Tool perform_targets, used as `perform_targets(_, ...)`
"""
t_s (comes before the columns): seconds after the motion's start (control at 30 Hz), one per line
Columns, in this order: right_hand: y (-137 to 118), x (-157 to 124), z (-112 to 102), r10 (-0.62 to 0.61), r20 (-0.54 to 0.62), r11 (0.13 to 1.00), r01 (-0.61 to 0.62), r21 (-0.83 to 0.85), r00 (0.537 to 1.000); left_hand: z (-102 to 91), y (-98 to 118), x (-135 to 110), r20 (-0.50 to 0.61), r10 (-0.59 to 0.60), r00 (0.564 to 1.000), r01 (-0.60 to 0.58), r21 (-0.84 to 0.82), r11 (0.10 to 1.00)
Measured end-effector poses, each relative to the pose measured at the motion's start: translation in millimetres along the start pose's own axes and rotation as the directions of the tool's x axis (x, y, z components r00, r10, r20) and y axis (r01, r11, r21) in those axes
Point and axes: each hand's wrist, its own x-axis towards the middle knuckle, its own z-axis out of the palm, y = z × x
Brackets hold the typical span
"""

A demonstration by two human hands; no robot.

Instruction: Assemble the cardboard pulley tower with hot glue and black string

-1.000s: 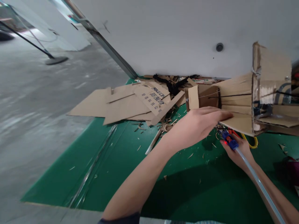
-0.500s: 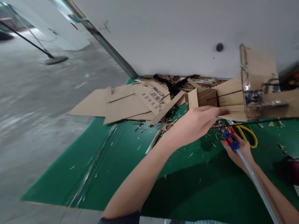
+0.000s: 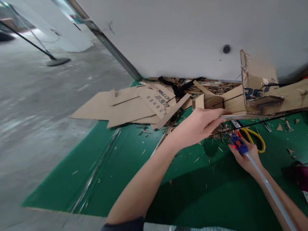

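Note:
My left hand is closed on the lower edge of a folded cardboard structure, fingers and thumb pinching it at its left part. The structure has an upright panel, a long arm to the right and clear tape on it. Below it, my right hand is wrapped round a small blue hot glue gun with a lit red light. A long translucent glue stick runs out of its rear end. The gun's nozzle is lost among scraps under the cardboard. Beside that hand lies a yellow-handled tool, partly covered.
Flat cardboard pieces lie piled at the left back on the green mat. Black cloth and cardboard scraps line the white wall. A dark purple object sits at the right edge. A stand base is on the floor.
My left hand has lowered and tilted the cardboard structure, and its upright panel has shifted left. The right hand with the glue gun has hardly moved.

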Motion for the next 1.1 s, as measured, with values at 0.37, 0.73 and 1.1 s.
perform_targets(0.37, 2.0, 2.0, 1.0, 0.005, 0.025, 1.0, -0.005, -0.009, 1.0, -3.7, 1.2, 0.2, 0.02, -0.003, 1.0, 0.004, -0.02, 1.0)
perform_targets(0.73, 2.2, 2.4, 0.6, 0.0, 0.033, 1.0, 0.0, -0.015, 0.999, -4.9, 2.4, 1.4, 0.01, 0.04, 0.999, -0.039, -0.033, 0.999)
perform_targets(1.1, 5.4, -0.6, -0.5, 0.005, 0.054, 1.0, -0.004, -0.021, 0.999, -5.0, 0.0, 1.6, -0.018, 0.052, 0.999, -0.052, -0.035, 0.998)
